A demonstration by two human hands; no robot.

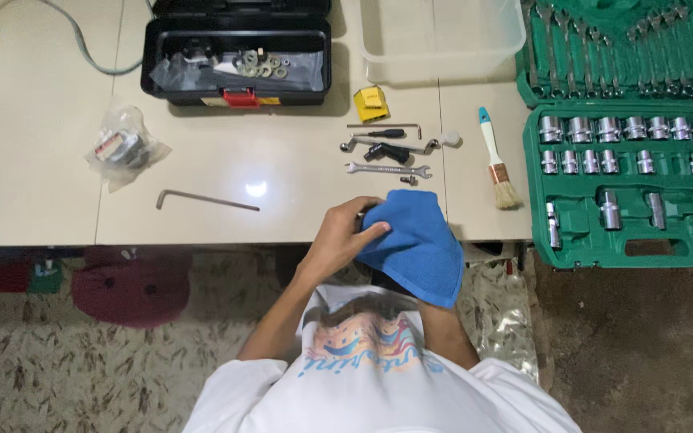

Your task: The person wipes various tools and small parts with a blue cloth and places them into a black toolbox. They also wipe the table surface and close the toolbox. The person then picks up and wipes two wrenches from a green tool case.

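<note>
Pressing into a blue cloth (415, 240) at the table's (42, 160) near edge, the left hand (338, 240) curls its fingers (372, 232) over the fabric, thumb side up, gripping the cloth and something small and metallic that barely shows under it. The right hand is hidden beneath the cloth, so whether it is clenched or loose cannot be told; only its forearm (447, 329) shows below. The cloth hangs partly over the table edge, above the person's white shirt (362, 377).

Just beyond the cloth lie a flat wrench (387, 169), a ratchet handle (391, 147), a black socket piece (387, 152) and a small screwdriver (384, 133). A brush (497, 164) with a white and blue handle lies to the right, beside an open green socket case (627, 184). A hex key (206, 200) lies to the left, well apart, with a plastic bag (122, 146) of parts farther left. At the far side stand an open black toolbox (238, 60), a yellow block (371, 103) and a clear tub (441, 36).
</note>
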